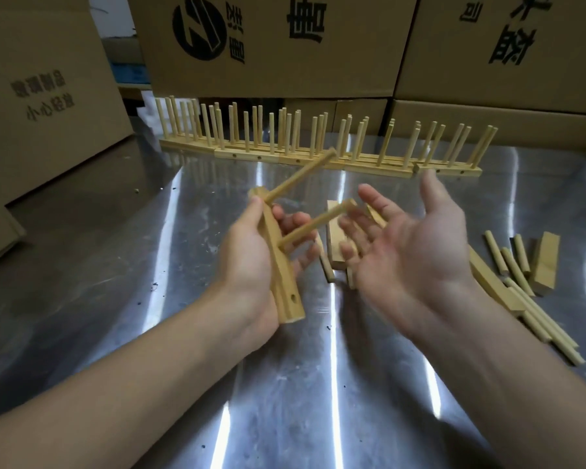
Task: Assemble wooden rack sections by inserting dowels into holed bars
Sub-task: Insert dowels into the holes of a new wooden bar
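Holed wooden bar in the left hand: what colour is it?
The holed wooden bar is pale yellow-tan bare wood, clearest in the head view.

I see a holed bar (283, 279) of pale yellow wood near the middle, its two dowels (313, 225) the same shade. The finished rack sections (285, 154) in the far row and the loose dowels (518, 272) at right match it. The table (285, 384) is silver-grey metal, streaked with white glare and flecked with dark specks. The far cardboard boxes (352, 69) are brown with black printed characters and a round black logo (198, 28); the left box (48, 62) carries fainter dark print.
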A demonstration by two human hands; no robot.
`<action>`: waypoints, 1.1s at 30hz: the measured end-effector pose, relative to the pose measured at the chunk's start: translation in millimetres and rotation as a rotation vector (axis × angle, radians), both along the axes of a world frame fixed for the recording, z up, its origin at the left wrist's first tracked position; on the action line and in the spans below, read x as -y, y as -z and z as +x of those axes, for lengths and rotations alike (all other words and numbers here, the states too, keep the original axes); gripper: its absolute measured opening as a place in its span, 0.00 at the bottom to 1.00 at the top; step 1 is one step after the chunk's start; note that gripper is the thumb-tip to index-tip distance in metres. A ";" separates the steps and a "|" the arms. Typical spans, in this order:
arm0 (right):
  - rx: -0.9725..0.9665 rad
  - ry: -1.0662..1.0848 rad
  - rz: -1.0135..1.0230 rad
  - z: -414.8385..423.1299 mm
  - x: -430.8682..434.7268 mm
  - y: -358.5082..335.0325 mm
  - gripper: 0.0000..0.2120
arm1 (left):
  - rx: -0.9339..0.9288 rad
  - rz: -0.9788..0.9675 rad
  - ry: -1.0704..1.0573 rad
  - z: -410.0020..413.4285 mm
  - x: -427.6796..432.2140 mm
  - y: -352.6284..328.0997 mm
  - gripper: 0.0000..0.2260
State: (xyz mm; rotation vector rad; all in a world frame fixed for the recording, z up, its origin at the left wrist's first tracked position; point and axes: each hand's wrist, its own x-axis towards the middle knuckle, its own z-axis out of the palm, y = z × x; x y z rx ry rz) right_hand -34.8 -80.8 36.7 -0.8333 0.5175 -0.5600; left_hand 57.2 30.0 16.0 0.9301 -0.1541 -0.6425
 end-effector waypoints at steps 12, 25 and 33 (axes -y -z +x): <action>-0.663 -0.174 -1.541 -9.8 24.7 30.5 0.20 | -0.167 -0.010 -0.062 41.4 -12.2 -8.7 0.20; -0.748 -0.122 -1.739 -16.1 16.2 26.6 0.11 | -0.172 -0.001 -0.037 47.0 -15.1 -11.4 0.20; -0.367 -0.065 -1.190 -17.9 22.6 14.5 0.06 | -0.167 0.020 -0.037 47.4 -15.9 -10.3 0.20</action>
